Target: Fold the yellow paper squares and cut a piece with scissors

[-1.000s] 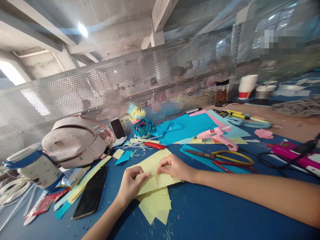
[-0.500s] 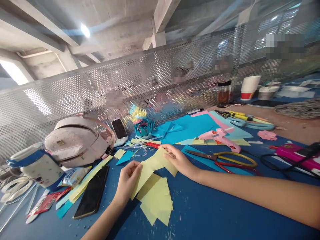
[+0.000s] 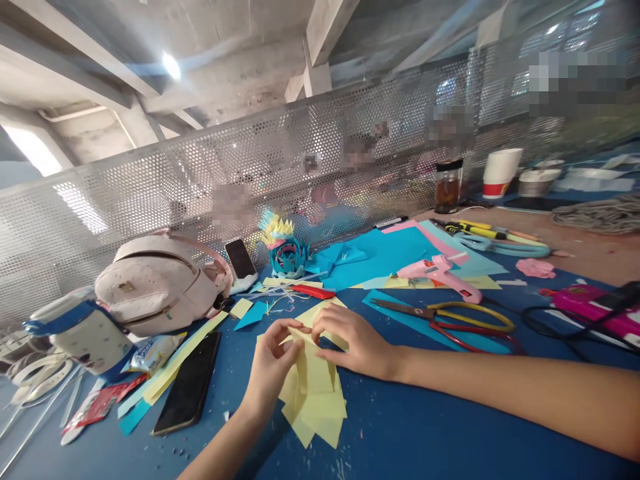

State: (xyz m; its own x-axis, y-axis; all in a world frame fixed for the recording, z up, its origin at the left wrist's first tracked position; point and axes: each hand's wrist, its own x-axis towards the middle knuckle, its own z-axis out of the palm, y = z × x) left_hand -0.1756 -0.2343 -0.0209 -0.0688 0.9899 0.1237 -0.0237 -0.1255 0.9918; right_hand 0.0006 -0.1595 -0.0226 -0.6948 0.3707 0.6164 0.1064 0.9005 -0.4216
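Note:
Both hands meet over the blue table, pinching a piece of pale yellow paper (image 3: 306, 357) between them. My left hand (image 3: 273, 360) grips it with thumb and fingers from the left. My right hand (image 3: 353, 340) has its fingers curled on the paper's upper right part. The fingers hide much of the paper, and I cannot tell exactly how it is bent. Just below lies a loose pile of yellow paper pieces (image 3: 320, 410) with pointed corners. Beyond the hands sits a red-handled cutter (image 3: 313, 291).
To the right lie scissors (image 3: 440, 313), a pink glue gun (image 3: 437, 272) and blue sheets (image 3: 395, 250). A blue and yellow paper ornament (image 3: 286, 250) stands at the back. On the left are a black phone (image 3: 189, 383), a mug (image 3: 83, 333) and a pink backpack (image 3: 155, 283).
My hands have come closer together over the pile, and the yellow paper they hold is no longer spread out between them. More of the red cutter shows.

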